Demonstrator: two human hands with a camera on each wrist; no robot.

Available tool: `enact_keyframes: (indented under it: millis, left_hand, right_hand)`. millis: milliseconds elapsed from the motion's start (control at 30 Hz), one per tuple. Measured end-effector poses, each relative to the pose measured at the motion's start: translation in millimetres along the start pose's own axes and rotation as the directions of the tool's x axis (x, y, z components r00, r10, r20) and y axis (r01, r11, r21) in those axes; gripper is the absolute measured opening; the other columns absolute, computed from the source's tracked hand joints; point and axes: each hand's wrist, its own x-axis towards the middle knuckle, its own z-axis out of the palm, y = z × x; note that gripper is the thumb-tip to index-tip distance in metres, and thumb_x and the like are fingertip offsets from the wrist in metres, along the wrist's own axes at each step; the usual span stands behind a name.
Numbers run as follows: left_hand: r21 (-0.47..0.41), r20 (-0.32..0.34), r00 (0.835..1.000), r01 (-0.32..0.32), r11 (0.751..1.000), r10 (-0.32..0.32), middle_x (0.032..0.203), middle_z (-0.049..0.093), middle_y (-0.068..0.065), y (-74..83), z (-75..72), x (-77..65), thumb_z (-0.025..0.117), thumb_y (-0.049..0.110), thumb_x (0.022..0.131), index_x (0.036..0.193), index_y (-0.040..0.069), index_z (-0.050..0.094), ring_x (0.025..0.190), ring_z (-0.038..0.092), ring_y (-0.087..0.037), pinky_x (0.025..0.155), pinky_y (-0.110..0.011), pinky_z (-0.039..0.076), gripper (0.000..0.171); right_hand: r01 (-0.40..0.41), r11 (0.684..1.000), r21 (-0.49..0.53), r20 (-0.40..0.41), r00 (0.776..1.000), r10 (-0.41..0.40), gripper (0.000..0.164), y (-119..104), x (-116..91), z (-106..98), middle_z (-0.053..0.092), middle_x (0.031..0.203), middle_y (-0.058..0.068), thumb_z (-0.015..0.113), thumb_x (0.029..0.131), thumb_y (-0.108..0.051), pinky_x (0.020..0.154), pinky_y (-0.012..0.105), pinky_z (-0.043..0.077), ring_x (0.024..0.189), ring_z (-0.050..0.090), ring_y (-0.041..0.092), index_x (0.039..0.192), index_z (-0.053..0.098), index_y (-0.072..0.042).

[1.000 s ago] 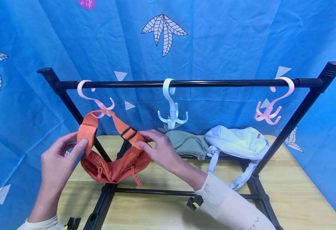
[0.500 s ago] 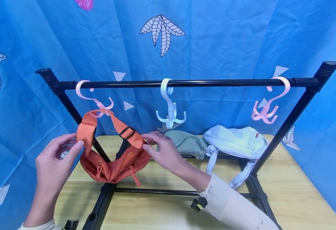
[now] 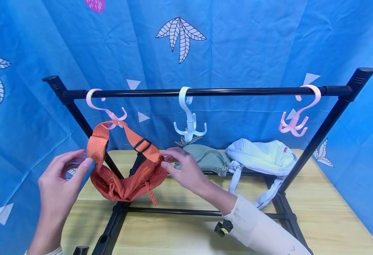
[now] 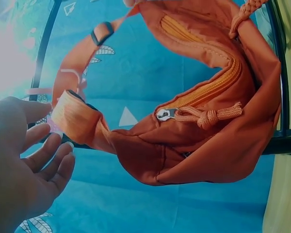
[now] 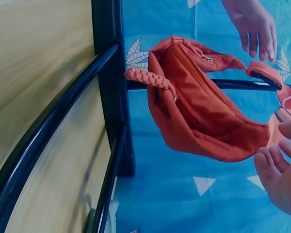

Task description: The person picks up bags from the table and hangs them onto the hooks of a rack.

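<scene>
An orange-red waist bag [image 3: 132, 182] hangs by its orange strap [image 3: 135, 136] from the left pink hook [image 3: 116, 118]. The strap has a black slide buckle [image 3: 142, 145]. To the bag's left is my left hand [image 3: 60, 184], its fingers loosely bent and apart from the wide strap end [image 4: 75, 119]. My right hand [image 3: 186, 170] is at the bag's right end, thumb and fingers spread beside the strap; whether a fingertip still touches it is hard to tell. The right wrist view shows the bag's zipper and braided pull [image 5: 150, 77].
A black rack bar [image 3: 237, 92] also carries a pale blue hook [image 3: 189, 124] and another pink hook [image 3: 293, 124]. Behind the lower bars, a green bag [image 3: 205, 157] and a pale blue-white bag [image 3: 260, 156] lie on the wooden table [image 3: 330, 212]. A blue patterned cloth hangs behind.
My left fingers have come off the strap and moved slightly left. My right thumb has moved off the strap to the right. The bag stays hanging almost unmoved.
</scene>
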Motion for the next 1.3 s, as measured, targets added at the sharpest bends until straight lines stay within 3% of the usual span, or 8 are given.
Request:
enact_keyframes:
  millis: [167,367,533,633,867,1033,1133,1300]
  left_hand:
    - [0.004,-0.010,1.000,0.001,1.000,-0.001,0.106,0.064,0.025,3.5,0.1,-4.9,0.080,0.009,0.090,0.124,0.010,0.075,0.092,0.063,0.006,0.081,0.000,0.047,0.034]
    - [-0.061,0.012,0.998,-0.063,0.996,0.064,0.104,0.067,0.020,8.3,3.7,-10.4,0.080,-0.002,0.087,0.123,0.006,0.075,0.092,0.065,0.005,0.085,-0.002,0.049,0.037]
    - [-0.040,0.055,0.995,-0.078,0.996,0.080,0.104,0.066,0.023,13.5,7.3,-15.1,0.080,-0.002,0.087,0.123,0.007,0.075,0.094,0.064,0.006,0.087,-0.001,0.048,0.038]
    - [-0.025,0.091,0.992,-0.085,0.996,0.087,0.103,0.066,0.024,17.5,9.9,-18.6,0.080,-0.001,0.087,0.123,0.008,0.074,0.094,0.063,0.007,0.088,0.000,0.047,0.038]
    - [-0.098,0.148,0.974,-0.157,0.983,0.171,0.107,0.070,0.018,24.8,15.4,-26.9,0.080,-0.006,0.084,0.120,0.008,0.075,0.094,0.065,0.005,0.090,-0.002,0.049,0.039]
    - [-0.059,0.186,0.963,-0.188,0.980,0.195,0.100,0.069,0.017,27.2,19.3,-32.4,0.082,-0.003,0.084,0.116,0.011,0.076,0.084,0.061,0.007,0.075,-0.004,0.048,0.035]
    - [-0.042,0.222,0.955,-0.191,0.981,0.196,0.098,0.071,0.011,27.9,22.1,-36.7,0.082,0.000,0.085,0.117,0.013,0.076,0.081,0.060,0.008,0.063,-0.009,0.047,0.035]
    - [-0.062,0.272,0.941,-0.190,0.980,0.200,0.098,0.074,0.001,28.7,29.3,-43.8,0.083,0.001,0.085,0.118,0.012,0.075,0.082,0.062,0.006,0.063,-0.010,0.051,0.036]
  right_hand:
    - [0.002,1.000,0.012,0.005,1.000,-0.002,0.031,3.3,-2.1,-1.0,0.069,0.125,0.006,0.069,0.099,-0.013,0.090,0.029,0.061,0.104,0.073,0.019,0.129,0.071,-0.009]
    - [0.021,1.000,-0.004,0.001,1.000,-0.021,0.030,7.8,-4.9,-3.5,0.071,0.125,0.010,0.070,0.098,-0.013,0.091,0.034,0.062,0.102,0.075,0.022,0.127,0.071,-0.007]
    - [0.015,1.000,0.005,0.006,1.000,-0.015,0.029,11.9,-7.7,-7.5,0.072,0.121,0.011,0.070,0.098,-0.013,0.093,0.041,0.062,0.102,0.075,0.022,0.127,0.071,-0.005]
    - [0.006,1.000,0.002,0.015,1.000,-0.006,0.030,14.0,-11.0,-11.0,0.073,0.121,0.009,0.070,0.098,-0.014,0.094,0.040,0.061,0.103,0.074,0.020,0.127,0.071,-0.006]
    - [-0.008,1.000,0.008,0.017,1.000,0.008,0.030,21.7,-18.8,-18.4,0.073,0.118,0.009,0.070,0.098,-0.015,0.096,0.039,0.061,0.103,0.073,0.019,0.127,0.071,-0.007]
    - [-0.023,1.000,0.021,0.012,1.000,0.023,0.028,27.5,-23.1,-20.1,0.073,0.117,0.010,0.070,0.099,-0.015,0.096,0.047,0.060,0.104,0.074,0.021,0.126,0.071,-0.007]
    - [-0.043,0.999,0.007,0.011,0.999,0.043,0.028,29.3,-25.8,-21.4,0.074,0.117,0.006,0.070,0.099,-0.017,0.096,0.044,0.060,0.105,0.074,0.019,0.126,0.072,-0.010]
    - [-0.085,0.996,-0.028,0.022,0.996,0.085,0.031,30.8,-30.9,-25.8,0.072,0.120,-0.001,0.070,0.099,-0.021,0.095,0.037,0.060,0.108,0.073,0.016,0.129,0.072,-0.015]
